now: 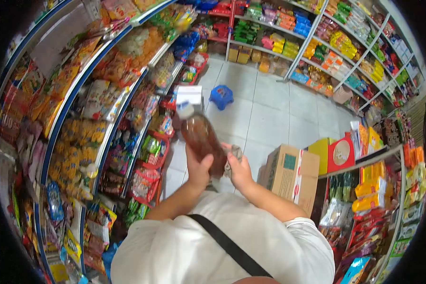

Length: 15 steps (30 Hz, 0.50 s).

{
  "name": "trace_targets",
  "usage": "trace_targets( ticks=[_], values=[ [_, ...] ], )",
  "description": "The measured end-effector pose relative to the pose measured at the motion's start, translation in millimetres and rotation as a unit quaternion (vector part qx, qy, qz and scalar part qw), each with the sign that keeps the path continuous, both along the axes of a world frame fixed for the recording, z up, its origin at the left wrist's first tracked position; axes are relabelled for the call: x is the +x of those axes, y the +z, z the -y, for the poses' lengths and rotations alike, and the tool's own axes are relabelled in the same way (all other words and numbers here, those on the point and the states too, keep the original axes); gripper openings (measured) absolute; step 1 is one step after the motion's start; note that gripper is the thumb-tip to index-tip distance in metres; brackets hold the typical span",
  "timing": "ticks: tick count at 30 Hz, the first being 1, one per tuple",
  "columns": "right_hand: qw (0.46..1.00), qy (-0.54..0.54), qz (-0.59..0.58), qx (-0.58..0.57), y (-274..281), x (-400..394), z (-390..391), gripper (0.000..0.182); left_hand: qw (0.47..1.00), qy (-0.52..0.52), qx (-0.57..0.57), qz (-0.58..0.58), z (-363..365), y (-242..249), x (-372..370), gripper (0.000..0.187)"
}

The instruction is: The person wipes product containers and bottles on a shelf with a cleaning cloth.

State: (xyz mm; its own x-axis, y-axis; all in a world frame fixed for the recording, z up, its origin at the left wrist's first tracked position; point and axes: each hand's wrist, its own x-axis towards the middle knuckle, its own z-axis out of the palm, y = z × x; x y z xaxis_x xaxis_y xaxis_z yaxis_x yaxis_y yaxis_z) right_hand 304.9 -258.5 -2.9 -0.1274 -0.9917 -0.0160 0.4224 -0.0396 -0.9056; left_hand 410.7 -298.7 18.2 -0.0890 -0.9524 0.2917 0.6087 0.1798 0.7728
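Observation:
A large clear bottle (199,135) of brown liquid with a white cap is held in front of my chest, tilted with its cap toward the upper left. My left hand (198,166) wraps round the lower part of the bottle, thumb across its side. In my right hand (238,168) is a crumpled greyish cloth (235,154), pinched beside the base of the bottle. Part of the cloth is hidden by the fingers.
Shelves of packaged snacks (78,151) curve along my left. More stocked shelves (288,33) line the back and right. A blue plastic stool (221,97) and a white box (189,93) are on the tiled floor (270,109) ahead. A cardboard box (288,175) stands at my right.

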Motion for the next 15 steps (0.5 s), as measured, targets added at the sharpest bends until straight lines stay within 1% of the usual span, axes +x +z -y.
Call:
trace_targets(
  ticks=[1, 2, 4, 5, 6, 8, 9, 10, 12, 13, 14, 15],
  values=[
    [0.996, 0.008, 0.078, 0.031, 1, -7, 21, 0.043, 0.999, -0.043, -0.015, -0.004, 16, -1, -4, 0.07],
    [0.987, 0.023, 0.135, 0.089, 1, -13, 37, 0.041, 0.996, -0.084, -0.025, -0.005, 29, -3, -5, 0.073],
    [0.945, 0.054, 0.252, 0.201, 2, -23, 73, 0.039, 0.993, -0.06, -0.089, 0.057, 63, -9, -14, 0.076],
    [0.951, 0.053, 0.23, 0.199, 3, -30, 88, 0.036, 0.987, -0.048, -0.119, 0.093, 79, -13, -18, 0.078],
    [0.956, 0.051, 0.212, 0.197, 3, -36, 102, 0.033, 0.969, -0.044, -0.174, 0.171, 99, -14, -21, 0.078],
    [0.963, 0.039, 0.183, 0.192, 2, -51, 125, 0.027, 0.902, -0.044, -0.283, 0.324, 137, -15, -30, 0.077],
    [0.96, 0.022, 0.196, 0.201, -1, -60, 135, 0.025, 0.905, -0.055, -0.272, 0.321, 149, -15, -42, 0.074],
    [0.964, 0.001, 0.17, 0.204, -8, -71, 145, 0.025, 0.89, -0.116, -0.27, 0.348, 162, -24, -49, 0.083],
    [0.971, -0.037, 0.111, 0.208, -38, -97, 165, 0.026, 0.874, -0.121, -0.321, 0.344, 186, -26, -75, 0.079],
    [0.968, -0.024, 0.161, 0.193, -80, -120, 175, 0.026, 0.862, -0.146, -0.339, 0.347, 199, -22, -90, 0.077],
    [0.958, -0.025, 0.217, 0.185, -92, -138, 185, 0.028, 0.85, -0.165, -0.355, 0.352, 211, -16, -105, 0.075],
    [0.955, -0.028, 0.232, 0.182, -96, -155, 200, 0.028, 0.84, -0.177, -0.367, 0.358, 222, -9, -119, 0.073]
  ],
)
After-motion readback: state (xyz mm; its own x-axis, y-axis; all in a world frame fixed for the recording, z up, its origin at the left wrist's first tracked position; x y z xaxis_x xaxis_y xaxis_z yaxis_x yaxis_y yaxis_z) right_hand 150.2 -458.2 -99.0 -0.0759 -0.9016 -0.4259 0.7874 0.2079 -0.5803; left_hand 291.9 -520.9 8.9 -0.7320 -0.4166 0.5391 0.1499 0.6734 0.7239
